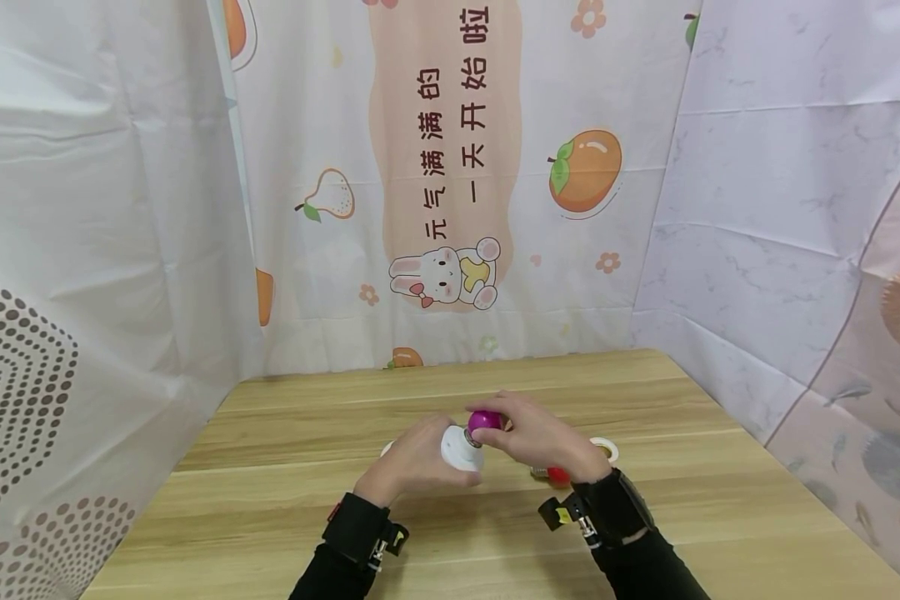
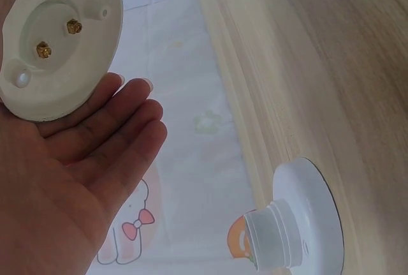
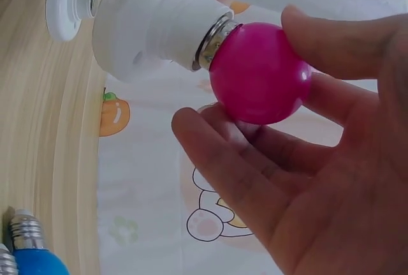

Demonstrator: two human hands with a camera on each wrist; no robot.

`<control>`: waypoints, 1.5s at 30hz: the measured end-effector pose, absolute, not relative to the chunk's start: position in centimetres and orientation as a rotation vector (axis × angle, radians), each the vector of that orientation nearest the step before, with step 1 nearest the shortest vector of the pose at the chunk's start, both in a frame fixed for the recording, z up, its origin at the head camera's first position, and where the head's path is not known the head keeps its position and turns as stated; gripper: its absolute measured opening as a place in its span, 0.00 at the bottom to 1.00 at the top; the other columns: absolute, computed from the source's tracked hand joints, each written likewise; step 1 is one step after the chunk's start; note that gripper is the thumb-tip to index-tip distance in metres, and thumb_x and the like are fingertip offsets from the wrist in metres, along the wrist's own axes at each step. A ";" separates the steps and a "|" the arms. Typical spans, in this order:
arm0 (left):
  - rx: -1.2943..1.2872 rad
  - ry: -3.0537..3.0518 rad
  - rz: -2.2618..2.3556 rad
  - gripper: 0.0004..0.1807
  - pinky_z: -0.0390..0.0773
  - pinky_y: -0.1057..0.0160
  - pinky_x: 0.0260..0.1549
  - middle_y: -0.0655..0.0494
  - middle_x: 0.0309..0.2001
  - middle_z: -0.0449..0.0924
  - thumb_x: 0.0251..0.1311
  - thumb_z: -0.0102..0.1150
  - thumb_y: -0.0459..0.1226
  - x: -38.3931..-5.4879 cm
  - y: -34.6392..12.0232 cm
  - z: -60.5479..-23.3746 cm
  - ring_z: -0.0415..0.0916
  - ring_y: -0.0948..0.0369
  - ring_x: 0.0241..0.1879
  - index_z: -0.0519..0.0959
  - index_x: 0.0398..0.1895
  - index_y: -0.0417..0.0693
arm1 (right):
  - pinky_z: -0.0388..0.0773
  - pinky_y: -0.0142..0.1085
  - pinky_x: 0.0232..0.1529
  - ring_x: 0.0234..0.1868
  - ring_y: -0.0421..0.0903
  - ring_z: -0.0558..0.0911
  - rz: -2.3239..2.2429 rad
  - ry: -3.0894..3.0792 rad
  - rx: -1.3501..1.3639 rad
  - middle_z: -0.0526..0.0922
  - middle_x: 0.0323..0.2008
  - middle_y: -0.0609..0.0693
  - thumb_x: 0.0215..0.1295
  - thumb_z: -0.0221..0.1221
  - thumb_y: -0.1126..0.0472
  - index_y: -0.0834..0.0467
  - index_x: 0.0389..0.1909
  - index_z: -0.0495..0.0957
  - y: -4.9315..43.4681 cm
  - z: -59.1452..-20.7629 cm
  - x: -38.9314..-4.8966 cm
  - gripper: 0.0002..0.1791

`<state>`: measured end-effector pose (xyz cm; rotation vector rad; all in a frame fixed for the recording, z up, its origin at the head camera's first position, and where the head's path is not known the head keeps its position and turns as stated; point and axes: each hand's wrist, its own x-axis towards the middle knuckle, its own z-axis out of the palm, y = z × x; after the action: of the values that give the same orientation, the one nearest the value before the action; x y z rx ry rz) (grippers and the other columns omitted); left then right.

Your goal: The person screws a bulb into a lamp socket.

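My left hand [image 1: 416,458] grips a white lamp socket [image 1: 459,450] by its round base, the opening tilted toward the right hand. In the left wrist view the underside [image 2: 70,90] of this socket shows two brass screws, with fingers behind the disc. My right hand [image 1: 536,433] holds a round magenta light bulb [image 3: 258,74] between thumb and fingers. Most of the bulb's metal screw base [image 3: 220,36] sits inside the mouth of the socket, with a small part of it visible. The hands are raised over the wooden table [image 1: 270,517].
Another white lamp socket [image 2: 309,217] stands on the table, partly behind the left hand in the head view. A red bulb [image 1: 558,477] and a white ring-shaped thing [image 1: 606,447] lie by the right wrist. A blue bulb [image 3: 38,261] shows in the right wrist view. Printed curtains surround the table.
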<state>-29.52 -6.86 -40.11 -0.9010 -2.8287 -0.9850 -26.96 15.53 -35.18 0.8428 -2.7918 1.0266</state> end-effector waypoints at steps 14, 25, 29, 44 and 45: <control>-0.910 -2.827 -1.012 0.37 0.77 0.63 0.32 0.66 0.38 0.77 0.40 0.75 0.61 -29.6 -7.0 -40.0 0.75 0.65 0.35 0.75 0.50 0.53 | 0.79 0.45 0.57 0.63 0.57 0.76 1.150 -2.662 1.161 0.73 0.67 0.56 0.64 0.65 0.74 0.53 0.62 0.80 16.7 -34.6 -27.2 0.26; -0.939 -2.813 -0.994 0.35 0.76 0.63 0.31 0.67 0.37 0.77 0.40 0.75 0.60 -29.7 -6.9 -40.1 0.75 0.65 0.34 0.75 0.48 0.54 | 0.79 0.40 0.57 0.59 0.50 0.78 1.066 -2.645 1.163 0.79 0.59 0.47 0.65 0.64 0.74 0.52 0.57 0.83 16.5 -34.6 -27.3 0.22; -0.940 -2.809 -0.997 0.35 0.76 0.63 0.31 0.67 0.37 0.77 0.40 0.75 0.60 -29.7 -6.9 -40.1 0.75 0.65 0.34 0.76 0.48 0.54 | 0.78 0.36 0.56 0.57 0.47 0.78 1.059 -2.637 1.170 0.80 0.57 0.45 0.65 0.64 0.74 0.53 0.57 0.83 16.5 -34.7 -27.4 0.22; -0.922 -2.819 -0.992 0.35 0.76 0.63 0.31 0.67 0.37 0.76 0.39 0.76 0.61 -29.6 -6.9 -40.2 0.74 0.65 0.34 0.76 0.48 0.54 | 0.79 0.40 0.53 0.51 0.43 0.79 1.024 -2.686 1.081 0.81 0.55 0.43 0.69 0.64 0.65 0.51 0.61 0.81 16.2 -34.9 -27.2 0.21; -0.923 -2.820 -0.992 0.35 0.76 0.63 0.31 0.67 0.37 0.76 0.39 0.76 0.61 -29.6 -6.9 -40.2 0.74 0.65 0.34 0.76 0.48 0.54 | 0.79 0.40 0.52 0.50 0.43 0.79 1.029 -2.689 1.075 0.81 0.54 0.43 0.69 0.64 0.65 0.51 0.61 0.81 16.2 -34.9 -27.2 0.21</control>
<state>-29.64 -6.92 -40.15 -0.9226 -2.8205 -0.9916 -27.24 16.18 -34.90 1.0748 -2.6885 1.0286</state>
